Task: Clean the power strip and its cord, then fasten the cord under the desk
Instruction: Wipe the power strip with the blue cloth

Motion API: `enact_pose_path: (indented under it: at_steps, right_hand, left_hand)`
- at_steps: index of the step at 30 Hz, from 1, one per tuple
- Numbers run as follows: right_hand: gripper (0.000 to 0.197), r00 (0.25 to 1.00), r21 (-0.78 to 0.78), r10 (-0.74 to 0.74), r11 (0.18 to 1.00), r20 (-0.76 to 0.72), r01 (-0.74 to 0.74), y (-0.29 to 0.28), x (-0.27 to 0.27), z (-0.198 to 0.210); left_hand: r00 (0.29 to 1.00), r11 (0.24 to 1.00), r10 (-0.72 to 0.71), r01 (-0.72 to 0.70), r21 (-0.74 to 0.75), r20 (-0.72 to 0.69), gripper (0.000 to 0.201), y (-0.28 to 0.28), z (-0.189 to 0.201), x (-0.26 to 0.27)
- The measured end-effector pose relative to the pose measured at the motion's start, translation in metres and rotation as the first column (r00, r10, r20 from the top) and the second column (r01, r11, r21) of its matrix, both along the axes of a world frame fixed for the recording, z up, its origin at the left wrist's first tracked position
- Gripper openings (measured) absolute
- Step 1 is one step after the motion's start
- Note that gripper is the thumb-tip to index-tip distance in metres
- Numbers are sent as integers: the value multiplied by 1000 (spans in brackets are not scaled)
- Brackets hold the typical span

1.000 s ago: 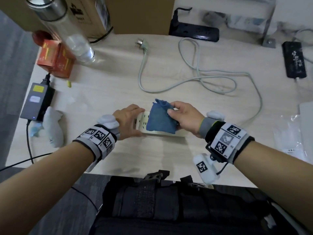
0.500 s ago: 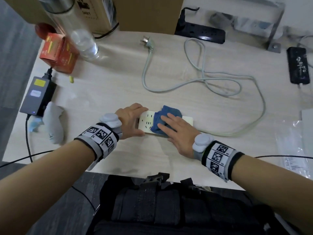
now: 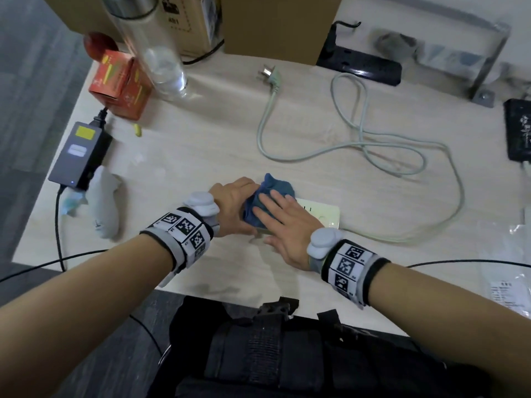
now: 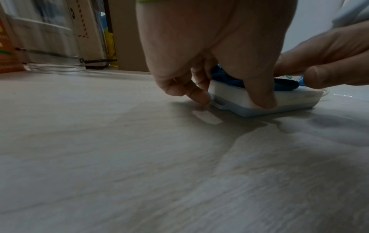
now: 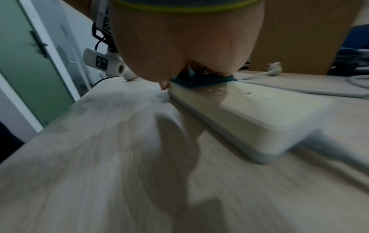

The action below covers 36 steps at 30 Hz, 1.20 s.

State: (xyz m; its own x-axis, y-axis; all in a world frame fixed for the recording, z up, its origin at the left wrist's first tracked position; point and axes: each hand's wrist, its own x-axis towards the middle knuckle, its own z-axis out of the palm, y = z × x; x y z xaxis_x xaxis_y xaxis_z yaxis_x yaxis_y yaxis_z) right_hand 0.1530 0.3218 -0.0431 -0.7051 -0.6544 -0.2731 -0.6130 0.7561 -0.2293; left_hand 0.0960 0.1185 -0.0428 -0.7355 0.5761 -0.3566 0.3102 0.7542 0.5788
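Note:
A white power strip [image 3: 321, 216] lies flat on the desk [image 3: 201, 156] near its front edge. My left hand [image 3: 231, 208] grips the strip's left end, thumb on the near side and fingers curled at the far corner [image 4: 199, 94]. A crumpled blue cloth [image 3: 273, 188] sits on the strip's left half. My right hand [image 3: 273, 219] lies flat on it with straight fingers, pressing it down. The right half of the strip [image 5: 249, 113] is bare. Its pale cord [image 3: 359, 145] loops over the desk behind and ends in a loose plug [image 3: 270, 76].
At the back stand cardboard boxes [image 3: 275, 24], a clear bottle [image 3: 163, 61], a red carton [image 3: 123, 84] and a black power strip [image 3: 362, 67]. A black adapter [image 3: 77, 156] and a white object [image 3: 105, 208] lie left; a black device [image 3: 520, 130] and plastic bag [image 3: 514, 254] lie right.
My right hand went from pinching the lifted cloth to lying flat on it, and it has slid the cloth left along the strip up to my left hand. The left hand kept its grip.

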Motion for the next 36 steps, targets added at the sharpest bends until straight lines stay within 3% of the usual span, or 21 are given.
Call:
enact_pose_path:
  at_steps: [5,9,13,18,20,24,28,31,36]
  right_hand:
    - [65,1000,99,16,995,-2,-15,80,18,11]
    - [64,999,91,1,996,38,-4,120,32,17]
    - [62,999,-5,36,999,17,-36,80,29,10]
    - [72,999,-78,48,996,-23,-50,3,11,6]
    - [73,999,-35,33,999,-2,-33,6,14,6]
    - [74,1000,52,-22,998,0,22,71,32,4]
    - [75,997,66,-75,995,34,73,127,49,10]
    - [75,999,41,-44,998,19,43,114,47,13]
    - [78,1000,-104,17,995,25,-14,34,26,11]
  left_hand:
    - [996,985,-80,74,-159,-29,78,-1,0,-6]
    - [995,977,-96,92,-194,-13,80,2,7,-7]
    - [992,957,-126,119,-263,-9,83,7,12,-7]
    - [979,923,-185,145,-356,-82,60,15,24,-8]
    - [977,930,-176,127,-345,-116,62,15,24,-4]
    - [977,911,-197,155,-382,-75,84,13,26,-3]
    - [978,903,-200,163,-398,-53,85,16,29,-4]
    - [980,897,-195,164,-410,-35,84,18,31,-3]
    - [983,900,-182,153,-407,-34,76,21,36,-4]
